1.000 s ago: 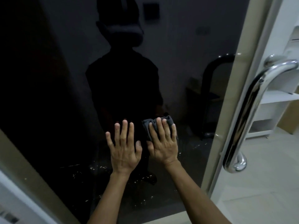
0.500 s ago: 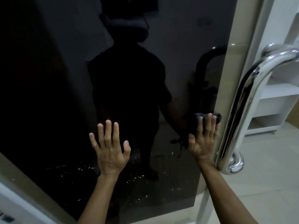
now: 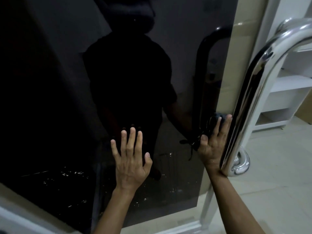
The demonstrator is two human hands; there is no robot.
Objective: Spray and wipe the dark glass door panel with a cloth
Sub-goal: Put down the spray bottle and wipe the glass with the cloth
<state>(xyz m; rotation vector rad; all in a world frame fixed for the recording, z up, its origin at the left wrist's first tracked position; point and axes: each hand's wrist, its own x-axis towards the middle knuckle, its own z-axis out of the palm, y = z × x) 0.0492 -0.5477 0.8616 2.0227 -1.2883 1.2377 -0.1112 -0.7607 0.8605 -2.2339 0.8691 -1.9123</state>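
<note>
The dark glass door panel (image 3: 59,98) fills most of the head view and mirrors a person's dark outline. My left hand (image 3: 130,159) lies flat on the glass low in the middle, fingers spread and straight. My right hand (image 3: 213,141) presses a dark cloth (image 3: 213,119) against the glass at the panel's right edge, fingers straight, partly behind the handle. Only the cloth's top and a dangling thread show past my fingers. Droplets glint on the lower glass (image 3: 72,174). No spray bottle is in view.
A curved chrome pull handle (image 3: 249,92) stands off the door's right edge, its foot (image 3: 239,164) just right of my wrist. White shelving (image 3: 290,85) and a pale tiled floor (image 3: 270,191) lie beyond the door on the right.
My right hand slid the cloth rightward from the middle of the glass to its right edge beside the handle. My left hand stayed flat on the glass.
</note>
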